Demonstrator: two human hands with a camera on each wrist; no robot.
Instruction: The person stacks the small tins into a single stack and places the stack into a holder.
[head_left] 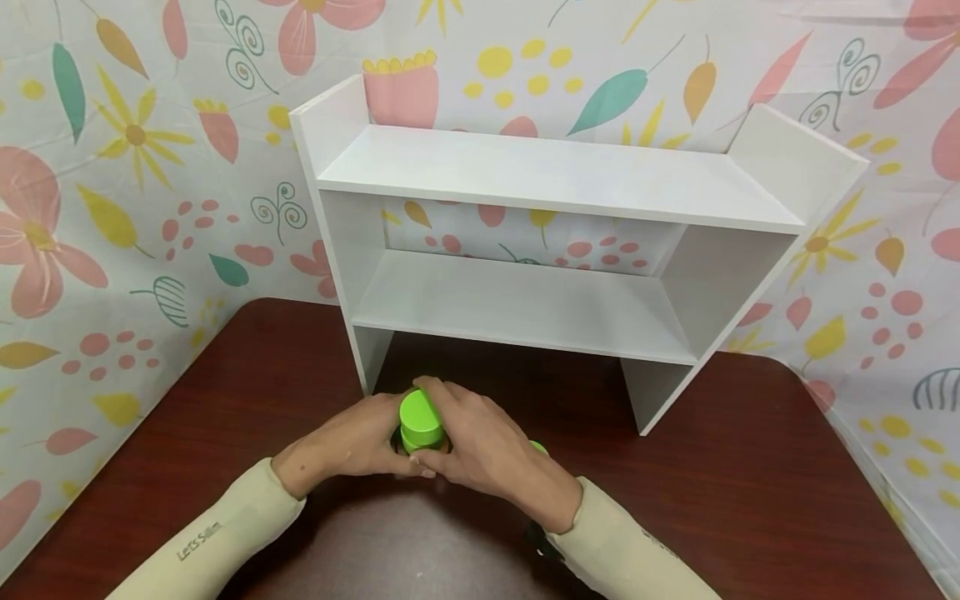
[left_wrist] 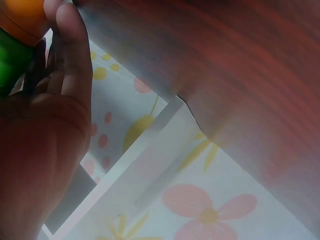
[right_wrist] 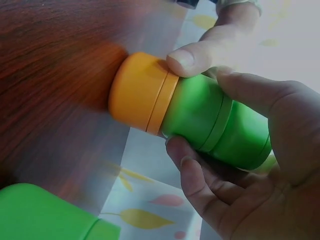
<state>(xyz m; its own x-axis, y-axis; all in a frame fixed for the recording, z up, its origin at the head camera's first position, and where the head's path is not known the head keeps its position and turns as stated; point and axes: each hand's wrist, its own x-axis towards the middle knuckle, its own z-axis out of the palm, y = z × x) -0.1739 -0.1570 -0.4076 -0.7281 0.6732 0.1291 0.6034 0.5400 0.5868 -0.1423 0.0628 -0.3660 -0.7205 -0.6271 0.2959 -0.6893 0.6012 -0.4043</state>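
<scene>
A stack of round, smooth containers stands on the table in front of the shelf, between both hands. The orange container (right_wrist: 140, 92) is at the bottom, with a green container (right_wrist: 197, 112) on it and another green container (head_left: 422, 415) on top. My left hand (head_left: 352, 437) grips the stack low down; its thumb lies near the seam between orange and green in the right wrist view. My right hand (head_left: 483, 433) curls round the green part from the other side, thumb and fingers on opposite sides. In the head view the hands hide most of the stack.
A white two-tier shelf (head_left: 525, 304) stands at the back of the dark wood table (head_left: 787, 483). Another green container (right_wrist: 45, 212) is on the table by the right hand, mostly hidden in the head view. Patterned cloth (head_left: 135, 250) hangs behind and at the sides.
</scene>
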